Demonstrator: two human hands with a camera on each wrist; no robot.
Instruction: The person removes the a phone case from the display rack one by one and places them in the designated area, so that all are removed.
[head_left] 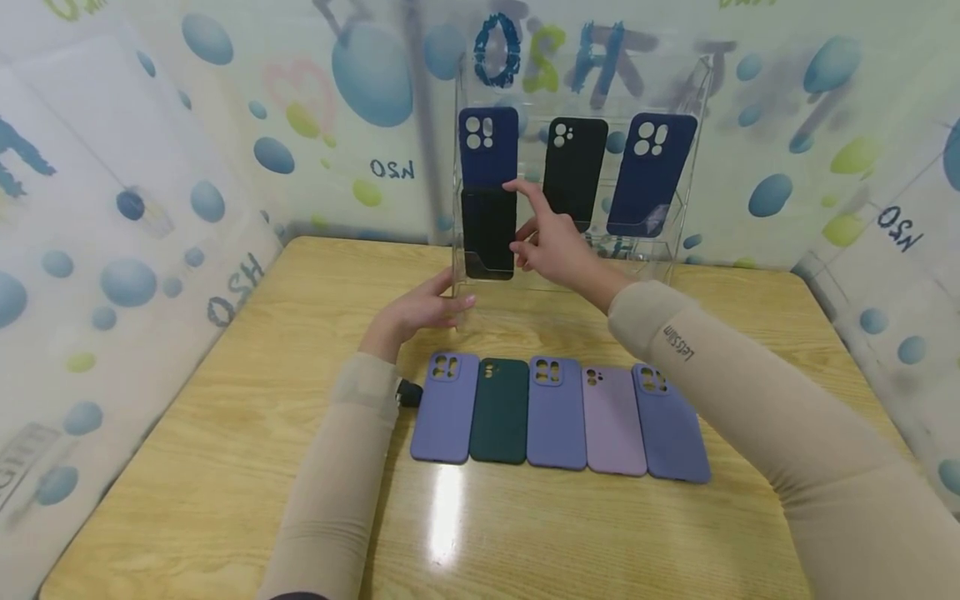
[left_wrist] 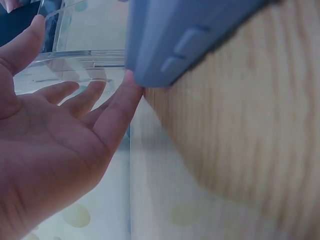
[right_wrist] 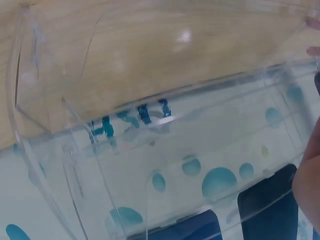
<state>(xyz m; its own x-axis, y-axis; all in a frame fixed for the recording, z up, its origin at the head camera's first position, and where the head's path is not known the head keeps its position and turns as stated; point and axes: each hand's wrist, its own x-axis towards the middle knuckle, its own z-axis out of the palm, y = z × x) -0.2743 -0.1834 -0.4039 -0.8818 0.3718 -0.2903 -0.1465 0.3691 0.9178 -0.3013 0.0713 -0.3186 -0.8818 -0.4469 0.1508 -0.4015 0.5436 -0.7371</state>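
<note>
My left hand (head_left: 420, 312), fingers straight and together, braces the clear acrylic display stand (head_left: 690, 125) at its seven o'clock corner to steady it, while my right hand (head_left: 551, 242), fingers loosely spread, touches the black rectangular silicone phone case (head_left: 488, 233) seated in its lower-left slot.

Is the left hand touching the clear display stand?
Touching. In the left wrist view, the left hand lays straight fingers against the clear display stand.

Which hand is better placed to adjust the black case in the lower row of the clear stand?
Probably the right hand: it is raised beside the black case, index finger near its top. The left hand rests low against the clear stand base.
</note>
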